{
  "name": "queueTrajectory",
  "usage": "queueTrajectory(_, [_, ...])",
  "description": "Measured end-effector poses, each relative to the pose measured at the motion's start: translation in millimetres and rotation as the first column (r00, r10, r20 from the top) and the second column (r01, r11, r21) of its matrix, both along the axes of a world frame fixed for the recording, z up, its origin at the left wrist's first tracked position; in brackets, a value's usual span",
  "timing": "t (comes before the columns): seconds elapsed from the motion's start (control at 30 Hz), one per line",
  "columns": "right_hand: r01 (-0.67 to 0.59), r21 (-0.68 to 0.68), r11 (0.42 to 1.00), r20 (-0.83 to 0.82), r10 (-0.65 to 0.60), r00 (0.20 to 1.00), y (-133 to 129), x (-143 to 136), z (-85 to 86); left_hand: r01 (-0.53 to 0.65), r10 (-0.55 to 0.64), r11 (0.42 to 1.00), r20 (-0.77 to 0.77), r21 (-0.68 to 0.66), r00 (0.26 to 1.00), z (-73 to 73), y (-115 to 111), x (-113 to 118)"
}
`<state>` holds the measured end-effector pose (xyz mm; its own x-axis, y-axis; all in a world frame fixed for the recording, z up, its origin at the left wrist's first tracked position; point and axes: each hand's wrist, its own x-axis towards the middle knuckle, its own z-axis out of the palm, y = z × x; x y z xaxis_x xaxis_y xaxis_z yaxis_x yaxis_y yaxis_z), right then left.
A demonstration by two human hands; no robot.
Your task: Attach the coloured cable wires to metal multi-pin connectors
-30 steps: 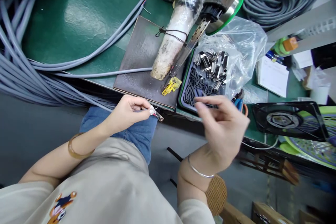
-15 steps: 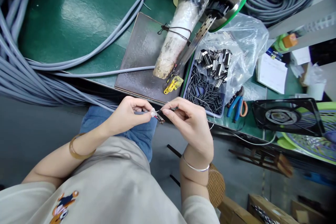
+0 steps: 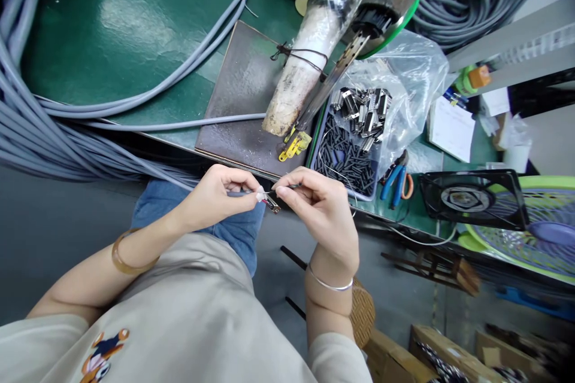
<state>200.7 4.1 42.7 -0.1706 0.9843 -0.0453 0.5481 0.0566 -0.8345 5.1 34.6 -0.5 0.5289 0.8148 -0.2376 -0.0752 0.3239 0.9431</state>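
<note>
Near the bench's front edge, my left hand [image 3: 224,194] pinches the end of a grey cable, where a small metal connector [image 3: 272,204] sticks out past the fingertips. Something white covers a fingertip of that hand. Just to the right, my right hand [image 3: 317,206] is closed, thumb and forefinger pinching a thin wire or strand that runs to the connector. Its far end is hidden by the fingers. Both hands are a short gap apart, in front of a dark board [image 3: 242,84] with a yellow tool [image 3: 294,146] on it.
A tray [image 3: 372,191] of black sleeves and metal connectors stands right of the board, beside blue-handled pliers [image 3: 392,188] and a black fan [image 3: 474,198]. A white duct [image 3: 291,84] hangs over the board. Grey cables [image 3: 81,152] cover the left edge.
The view has shifted slightly, so the items on the right appear a little further left. Both hands keep their pinches, with almost no movement between them.
</note>
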Motion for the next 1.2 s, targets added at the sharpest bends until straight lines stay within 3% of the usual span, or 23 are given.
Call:
queueTrajectory(0.13, [0.003, -0.046, 0.999, -0.042, -0.005, 0.999, 1, 1, -2.5, 0.015, -0.015, 1.000, 0.006, 0.006, 1.000, -0.2, 1, 1])
queueTrajectory(0.27, [-0.032, -0.008, 0.999, 0.007, 0.032, 0.999, 2, -2, -2.6, 0.013, -0.013, 1.000, -0.011, 0.018, 1.000, -1.0, 0, -1])
queueTrajectory(0.53, [-0.251, 0.070, 0.966, 0.099, 0.243, 0.965, 2, -13, -4.5, 0.065, -0.044, 0.994, 0.217, -0.089, 0.975, -6.9, -1, -9])
queueTrajectory(0.6, [-0.178, 0.159, 0.971, 0.119, 0.160, 0.980, -3, -13, -1.6, 0.048, -0.019, 0.992, 0.243, -0.113, 0.970, -6.8, 0, -8])
queueTrajectory(0.73, [0.139, 0.371, 0.918, 0.131, -0.200, 0.971, -18, -11, 7.5, 0.025, 0.002, 0.994, 0.245, -0.110, 0.969, -4.5, 3, -7])
queueTrajectory(0.8, [0.167, 0.334, 0.927, 0.155, -0.229, 0.961, -22, -12, 8.4, 0.020, 0.001, 0.996, 0.230, -0.091, 0.973, -4.2, 5, -6])
queueTrajectory(0.93, [0.161, 0.066, 0.985, 0.069, -0.166, 0.984, -20, -12, -4.3, -0.036, 0.053, 0.997, 0.260, -0.068, 0.964, -6.9, 8, -5])
queueTrajectory(1.03, [0.201, -0.080, 0.976, -0.144, -0.211, 0.967, -17, -12, -20.6, -0.061, 0.054, 0.998, 0.296, 0.014, 0.954, -8.2, 8, -6])
queueTrajectory(1.1, [0.201, -0.097, 0.975, -0.281, -0.221, 0.934, -16, -12, -29.1, -0.078, 0.036, 0.987, 0.278, 0.142, 0.960, -7.5, 7, -8])
queueTrajectory(1.2, [0.231, -0.025, 0.973, -0.308, -0.228, 0.924, -20, -18, -34.2, -0.120, 0.051, 0.900, 0.173, 0.419, 0.984, -5.9, 2, -10])
